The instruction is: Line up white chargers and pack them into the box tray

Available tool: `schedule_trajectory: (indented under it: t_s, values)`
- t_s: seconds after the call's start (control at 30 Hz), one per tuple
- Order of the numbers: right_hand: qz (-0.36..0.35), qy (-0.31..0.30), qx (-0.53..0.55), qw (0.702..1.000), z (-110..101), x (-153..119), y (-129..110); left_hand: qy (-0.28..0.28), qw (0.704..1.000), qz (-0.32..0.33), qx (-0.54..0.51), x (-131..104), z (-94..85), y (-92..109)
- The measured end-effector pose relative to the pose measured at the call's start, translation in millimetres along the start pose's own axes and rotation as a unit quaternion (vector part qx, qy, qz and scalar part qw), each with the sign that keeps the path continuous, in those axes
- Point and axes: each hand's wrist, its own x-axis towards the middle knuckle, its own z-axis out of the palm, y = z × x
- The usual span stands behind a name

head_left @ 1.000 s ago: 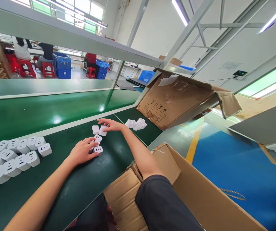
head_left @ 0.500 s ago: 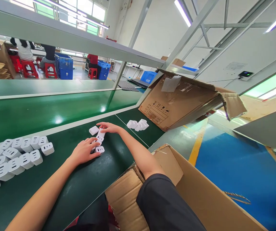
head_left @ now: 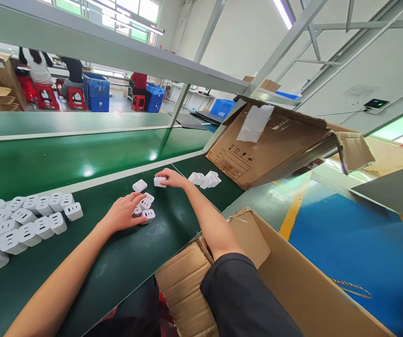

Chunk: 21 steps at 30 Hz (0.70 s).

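Note:
My right hand (head_left: 172, 179) pinches a white charger plug (head_left: 159, 181) just above the dark green work surface. My left hand (head_left: 126, 210) lies with fingers stretched and apart against a small cluster of white chargers (head_left: 147, 201), its thumb beside the nearest charger (head_left: 148, 215); part of the cluster is hidden by the fingers. A single charger (head_left: 140, 185) rests on its side just beyond that hand. To the left, rows of chargers (head_left: 29, 232) stand with their slotted ends showing. Several more white chargers (head_left: 204, 179) sit in a group beyond my right hand.
A large cardboard box (head_left: 257, 145) lies tilted at the right end of the bench. An open carton (head_left: 292, 281) is close under my right arm. The bench has a pale raised edge (head_left: 117, 176). Across the room people sit on red stools (head_left: 46, 97) near blue crates (head_left: 96, 91).
My right hand has moved right, away from the cluster, with one charger in its fingers. My left hand has stayed by the cluster. The view has shifted slightly.

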Motion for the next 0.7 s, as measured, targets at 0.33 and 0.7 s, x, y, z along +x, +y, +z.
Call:
schedule_trajectory:
  t_s: [0.33, 0.7]
  values:
    - [-0.031, -0.003, -0.145, 0.989, 8, 3, -16, -0.186, 0.968, -0.151, 0.070, -14, -27.5, -10]
    - [-0.079, -0.067, -0.109, 0.989, -11, -11, -60, -0.180, 0.966, -0.169, 0.071, -9, -25.8, -16]
